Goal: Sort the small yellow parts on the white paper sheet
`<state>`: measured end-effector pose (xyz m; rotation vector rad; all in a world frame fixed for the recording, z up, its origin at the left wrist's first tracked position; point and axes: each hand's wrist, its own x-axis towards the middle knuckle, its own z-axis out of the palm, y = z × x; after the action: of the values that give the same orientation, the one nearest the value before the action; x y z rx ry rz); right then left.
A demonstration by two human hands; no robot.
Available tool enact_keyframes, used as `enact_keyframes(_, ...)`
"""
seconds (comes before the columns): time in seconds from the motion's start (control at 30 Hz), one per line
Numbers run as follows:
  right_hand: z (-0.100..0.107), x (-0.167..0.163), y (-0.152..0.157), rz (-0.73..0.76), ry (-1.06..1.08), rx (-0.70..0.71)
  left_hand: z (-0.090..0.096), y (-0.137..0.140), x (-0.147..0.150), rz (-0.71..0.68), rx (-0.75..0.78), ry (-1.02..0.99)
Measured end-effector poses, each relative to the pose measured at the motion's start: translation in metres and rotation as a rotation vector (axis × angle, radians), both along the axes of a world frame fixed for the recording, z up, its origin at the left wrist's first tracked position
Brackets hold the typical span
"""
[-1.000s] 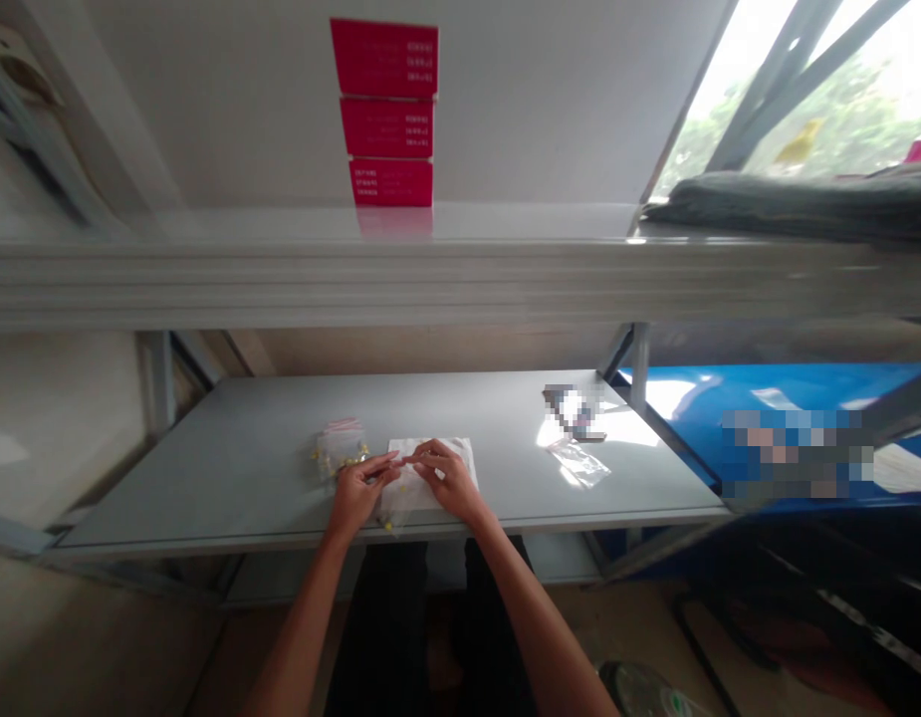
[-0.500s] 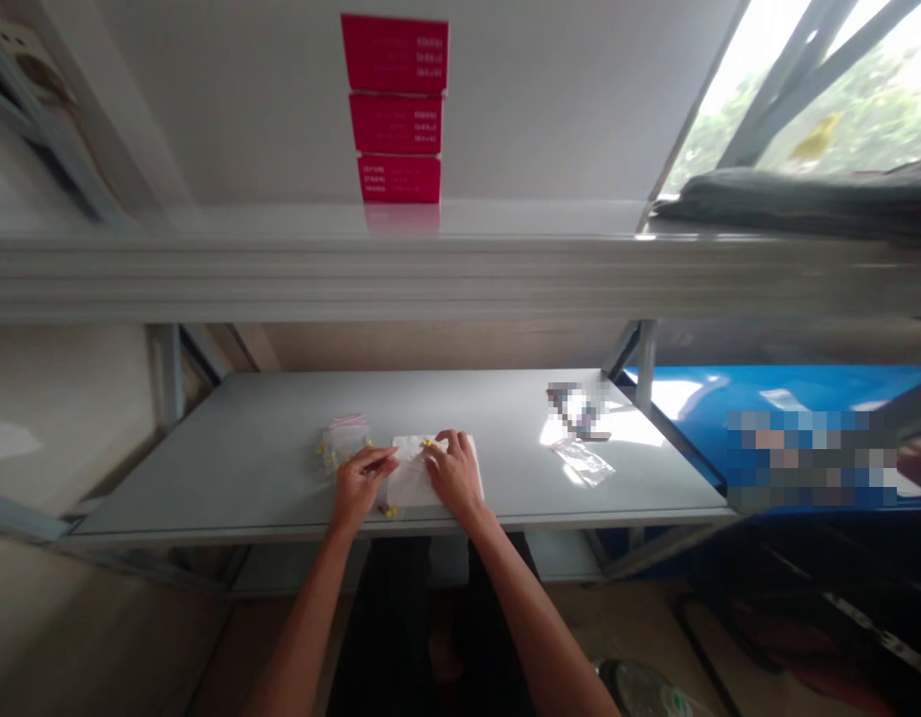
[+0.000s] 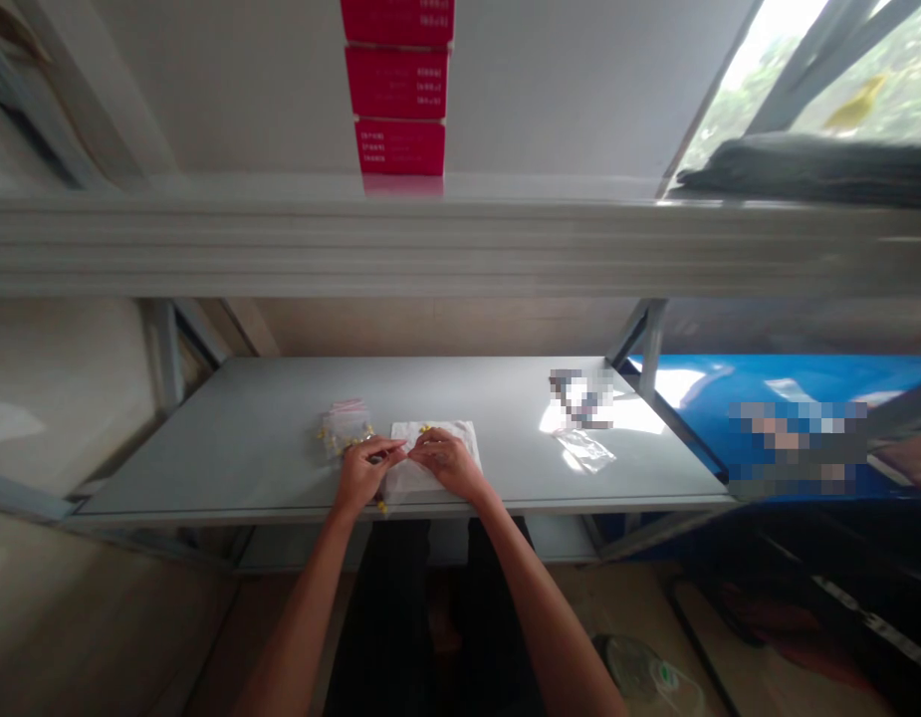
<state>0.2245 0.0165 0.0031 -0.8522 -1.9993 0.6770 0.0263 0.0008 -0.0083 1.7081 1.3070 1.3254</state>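
My left hand (image 3: 368,472) is closed in a pinch at the left edge of a white sheet (image 3: 419,483), cloth or paper. Fingers of my right hand (image 3: 449,462) are also pressed together, over the sheet. The two sets of fingertips nearly meet, and whatever is between them is too small to make out. Just beyond my right fingers lies a small yellow piece (image 3: 425,428). Left of the sheet is a clear zip bag (image 3: 346,422) with small yellow and pale pieces. Another yellow piece (image 3: 382,507) sits by the front edge, below my left hand.
The grey tabletop (image 3: 243,448) has a clear plastic bag (image 3: 588,450) and a blurred-out item (image 3: 579,398) on its right. A shelf edge (image 3: 430,249) crosses above, carrying stacked red boxes (image 3: 398,85). Beyond the right post, part of another person's hand (image 3: 908,458) shows by a blue surface (image 3: 729,383).
My right hand has moved left off the small yellow piece, its fingertips now close to my left ones. My left hand has shifted slightly right. The view has tilted down.
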Motion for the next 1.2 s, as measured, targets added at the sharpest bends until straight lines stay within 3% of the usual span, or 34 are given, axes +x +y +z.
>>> enact_keyframes(0.43,-0.003,0.006,-0.002,0.125,0.058,-0.164,-0.005,0.001,-0.002,0.086,-0.026,-0.072)
enact_keyframes(0.67,-0.017,0.003,0.005,0.026,0.169,-0.216,-0.01,0.002,-0.002,0.121,-0.1,-0.12)
enact_keyframes(0.8,-0.014,0.002,0.008,-0.061,0.312,-0.264,-0.011,0.003,-0.002,0.119,-0.124,-0.125)
enact_keyframes(1.0,-0.002,0.001,0.001,-0.055,0.329,-0.182,-0.009,0.002,0.0,0.071,-0.12,-0.098)
enact_keyframes(1.2,-0.006,0.002,0.001,-0.065,0.184,-0.152,-0.006,0.001,0.0,0.001,-0.121,-0.06)
